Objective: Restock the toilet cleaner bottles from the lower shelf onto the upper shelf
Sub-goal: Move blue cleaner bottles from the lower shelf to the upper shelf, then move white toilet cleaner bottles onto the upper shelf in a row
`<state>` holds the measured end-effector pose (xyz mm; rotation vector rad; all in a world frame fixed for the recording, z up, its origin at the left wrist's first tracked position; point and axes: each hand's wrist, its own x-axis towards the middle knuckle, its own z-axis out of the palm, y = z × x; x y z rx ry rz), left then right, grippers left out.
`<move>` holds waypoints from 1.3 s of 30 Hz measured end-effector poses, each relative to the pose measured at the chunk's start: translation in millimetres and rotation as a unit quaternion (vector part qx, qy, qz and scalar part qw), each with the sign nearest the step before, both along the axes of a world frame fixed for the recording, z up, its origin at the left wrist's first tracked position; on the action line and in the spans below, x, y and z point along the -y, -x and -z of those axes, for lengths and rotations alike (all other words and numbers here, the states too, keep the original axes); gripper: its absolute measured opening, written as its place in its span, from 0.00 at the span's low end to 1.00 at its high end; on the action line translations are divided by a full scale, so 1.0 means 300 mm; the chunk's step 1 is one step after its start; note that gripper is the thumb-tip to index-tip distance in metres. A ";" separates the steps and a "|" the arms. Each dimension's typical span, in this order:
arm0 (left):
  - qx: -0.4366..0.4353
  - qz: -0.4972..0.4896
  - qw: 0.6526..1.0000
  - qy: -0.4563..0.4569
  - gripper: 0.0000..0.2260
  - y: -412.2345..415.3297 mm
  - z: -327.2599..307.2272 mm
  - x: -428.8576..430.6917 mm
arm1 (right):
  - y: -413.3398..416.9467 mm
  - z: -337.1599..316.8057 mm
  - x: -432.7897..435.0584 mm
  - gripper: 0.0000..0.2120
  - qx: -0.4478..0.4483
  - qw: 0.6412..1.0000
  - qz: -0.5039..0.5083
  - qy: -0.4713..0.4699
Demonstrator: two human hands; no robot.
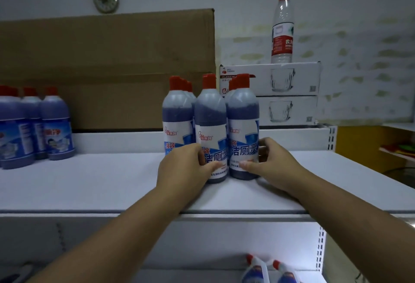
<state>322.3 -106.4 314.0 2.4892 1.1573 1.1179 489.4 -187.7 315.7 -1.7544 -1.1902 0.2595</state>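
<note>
Several blue toilet cleaner bottles with red caps stand in a tight cluster on the white upper shelf (89,183). My left hand (182,165) grips the base of the front middle bottle (210,125). My right hand (271,161) grips the base of the front right bottle (243,120). A third front bottle (177,120) stands just left of them, with more bottles hidden behind. Two angled-neck bottles (256,270) show on the lower shelf at the bottom edge.
Another group of blue bottles (33,125) stands at the shelf's far left. A large cardboard box (107,64) lies behind. Two stacked white glass-mug boxes (289,80) sit back right, with a water bottle (283,28) on top.
</note>
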 end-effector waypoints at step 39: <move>0.001 0.020 0.743 0.669 0.32 -0.300 1.119 0.063 | -0.137 1.095 0.264 0.37 -0.082 0.878 0.318 0.348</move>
